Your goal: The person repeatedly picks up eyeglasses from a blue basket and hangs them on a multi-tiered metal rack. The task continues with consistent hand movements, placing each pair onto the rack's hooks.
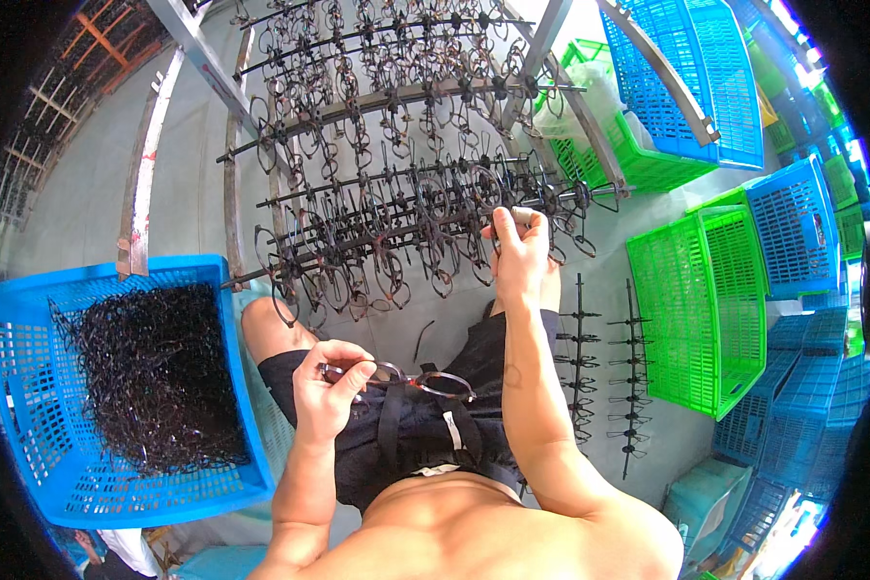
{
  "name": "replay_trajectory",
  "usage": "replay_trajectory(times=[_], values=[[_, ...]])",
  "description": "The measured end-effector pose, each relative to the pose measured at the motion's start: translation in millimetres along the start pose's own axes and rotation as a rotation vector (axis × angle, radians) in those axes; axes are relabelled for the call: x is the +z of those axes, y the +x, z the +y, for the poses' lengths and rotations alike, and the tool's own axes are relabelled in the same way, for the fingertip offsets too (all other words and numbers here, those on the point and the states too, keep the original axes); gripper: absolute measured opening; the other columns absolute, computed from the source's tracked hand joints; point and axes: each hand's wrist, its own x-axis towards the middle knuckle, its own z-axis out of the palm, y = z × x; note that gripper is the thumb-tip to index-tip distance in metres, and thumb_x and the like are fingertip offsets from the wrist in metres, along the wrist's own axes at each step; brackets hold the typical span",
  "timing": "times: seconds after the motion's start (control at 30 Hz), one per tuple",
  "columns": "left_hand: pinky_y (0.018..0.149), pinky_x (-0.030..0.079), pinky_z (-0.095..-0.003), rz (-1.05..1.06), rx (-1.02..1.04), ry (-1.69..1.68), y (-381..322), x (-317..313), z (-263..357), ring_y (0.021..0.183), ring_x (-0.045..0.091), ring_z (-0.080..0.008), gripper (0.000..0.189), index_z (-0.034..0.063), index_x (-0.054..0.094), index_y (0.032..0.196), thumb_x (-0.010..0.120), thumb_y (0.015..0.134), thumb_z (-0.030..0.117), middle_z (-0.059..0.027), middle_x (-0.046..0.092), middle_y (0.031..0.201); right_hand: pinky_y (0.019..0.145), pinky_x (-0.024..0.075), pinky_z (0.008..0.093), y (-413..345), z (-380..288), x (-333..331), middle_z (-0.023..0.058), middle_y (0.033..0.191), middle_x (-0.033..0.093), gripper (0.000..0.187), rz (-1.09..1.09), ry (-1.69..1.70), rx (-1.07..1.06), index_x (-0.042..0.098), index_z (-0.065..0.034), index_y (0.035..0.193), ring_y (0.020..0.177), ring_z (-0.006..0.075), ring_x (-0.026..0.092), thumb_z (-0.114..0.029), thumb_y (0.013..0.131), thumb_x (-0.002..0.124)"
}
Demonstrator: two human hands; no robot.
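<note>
My left hand (331,388) grips one end of a dark tortoiseshell eyeglass frame (442,384), which it holds out over my lap. My right hand (518,250) is raised at the right part of the nearest rod (399,235) of the rack. Its thumb and index finger are pinched together, with a tan wrapping around one finger. Whether a frame or clip sits between those fingertips is hidden. Many dark eyeglass frames (388,279) hang in clips along this rod and the rods behind it.
A blue plastic crate (127,511) at left holds a tangled heap of dark frames (159,377). Metal rack posts (141,174) rise ahead. Two clip rods (629,384) lie on the floor at right, beside a green crate (670,312). Blue crates (790,225) stack beyond.
</note>
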Motion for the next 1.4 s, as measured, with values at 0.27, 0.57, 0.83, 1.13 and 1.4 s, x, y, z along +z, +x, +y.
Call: replay_trajectory(times=[0.27,0.57,0.83,1.13,1.4], values=[[0.059,0.046,-0.0186,0.063,0.078,-0.128,10,2,-4,0.066,0.057,-0.0075,0.019,0.003,0.058,0.09,0.07,0.075,-0.002,-0.0061,0.064,0.082,0.032,0.0315,0.0199,5,14,5,0.0072,0.077,0.062,0.025,-0.009,0.063,-0.137,0.048,-0.0047,0.101,0.042,0.0061,0.044,-0.018,0.086,0.063],[0.069,0.05,-0.0258,-0.351,0.378,0.026,25,7,6,0.084,0.061,-0.0187,0.022,0.0013,0.059,0.088,0.071,0.071,-0.006,-0.0119,0.064,0.089,0.068,0.0478,0.0298,-65,-34,-36,0.0081,0.102,0.059,0.032,-0.633,-0.288,-0.217,0.055,-0.0032,0.11,0.081,0.0158,0.058,-0.027,0.088,0.058],[0.078,0.055,-0.035,-0.139,0.142,-0.212,28,21,6,0.101,0.06,-0.0248,0.025,-0.002,0.052,0.114,0.039,0.096,0.009,-0.0183,0.059,0.111,0.036,0.029,0.0174,-39,-35,-54,0.0091,0.078,0.062,0.011,-0.192,0.198,-0.128,0.057,-0.002,0.096,0.04,0.0042,0.039,-0.009,0.088,0.055],[0.049,0.029,-0.0174,-0.034,-0.008,0.113,18,5,-2,0.055,0.039,-0.0035,0.037,0.0019,0.06,0.092,0.04,0.098,0.032,0.0007,0.051,0.067,0.037,0.034,0.0204,4,-17,-40,0.0059,0.09,0.061,0.011,0.144,-0.046,-0.109,0.053,-0.0046,0.101,0.043,0.0055,0.042,-0.009,0.092,0.05],[0.036,0.032,-0.0174,0.006,-0.056,-0.072,19,21,12,0.045,0.049,-0.0061,0.029,0.0036,0.056,0.101,0.044,0.096,0.029,-0.0021,0.055,0.063,0.043,0.0367,0.0227,13,-15,-50,0.0051,0.083,0.061,0.01,0.145,-0.217,-0.143,0.053,-0.0037,0.099,0.052,0.0063,0.045,-0.007,0.09,0.051]])
